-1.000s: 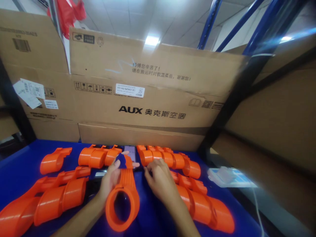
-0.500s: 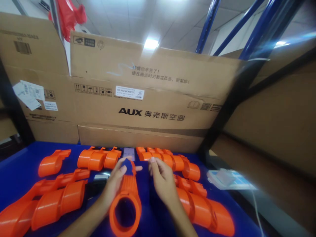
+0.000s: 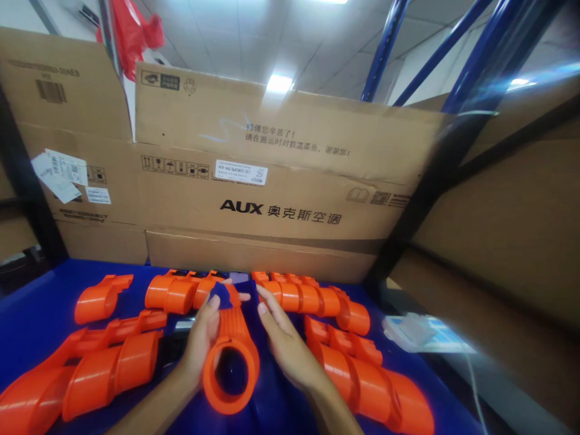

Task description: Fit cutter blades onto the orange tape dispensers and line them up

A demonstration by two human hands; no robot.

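Head view: the left hand [image 3: 203, 332] grips an orange plastic duct piece [image 3: 231, 356] from its left side, fingers wrapped around the ribbed neck, thumb near the blue-tipped far end. That piece sits at the middle of the blue surface [image 3: 40, 290], ring opening toward the camera. Against its right side lies the right hand [image 3: 283, 341], fingers straight and pressed together, holding nothing. More orange duct pieces [image 3: 109, 368] lie on both sides, before an AUX cardboard box [image 3: 281, 181].

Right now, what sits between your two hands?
In the head view, one orange ring-ended part lies between them: left hand grips its side, right hand rests just beside it.
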